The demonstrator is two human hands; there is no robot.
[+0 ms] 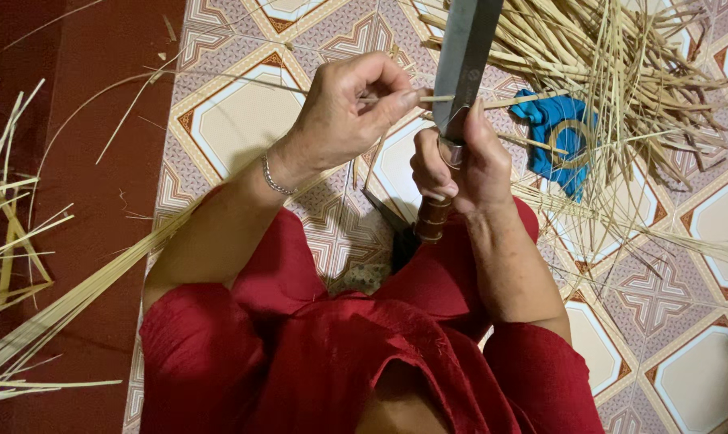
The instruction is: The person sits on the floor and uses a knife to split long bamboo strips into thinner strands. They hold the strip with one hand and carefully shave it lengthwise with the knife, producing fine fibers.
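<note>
My right hand (460,165) grips the brown wooden handle (433,219) of a large knife, whose wide grey blade (464,56) points away from me. My left hand (349,108) pinches a thin pale bamboo strip (500,103) and holds it across the blade's edge, just above my right thumb. A silver bracelet (274,178) circles my left wrist. Both forearms rest over my lap in red clothing (315,354).
A loose heap of bamboo strips (621,64) lies at the upper right on the patterned tiled floor (243,112). A blue cloth (553,133) with a tape ring lies under it. Long strips (66,305) run to the lower left over a dark red floor (82,104).
</note>
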